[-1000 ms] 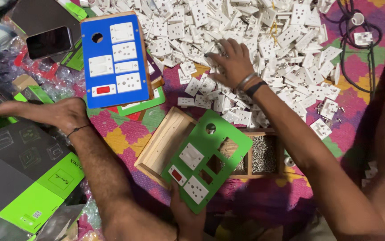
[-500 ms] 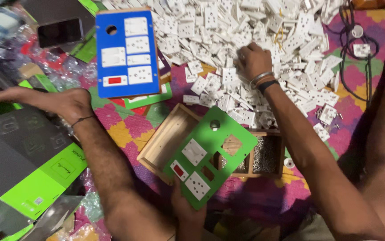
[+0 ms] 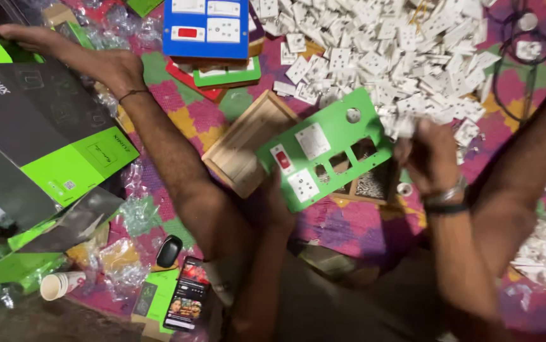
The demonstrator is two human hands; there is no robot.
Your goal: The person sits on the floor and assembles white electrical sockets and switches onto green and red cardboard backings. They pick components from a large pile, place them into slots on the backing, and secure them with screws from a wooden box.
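A blue switch panel lay at the top of my view, above red and green panels. At my lower left sat a phone with its screen lit, a black mouse and a paper cup. Black cable coiled on the patterned cloth at upper right.
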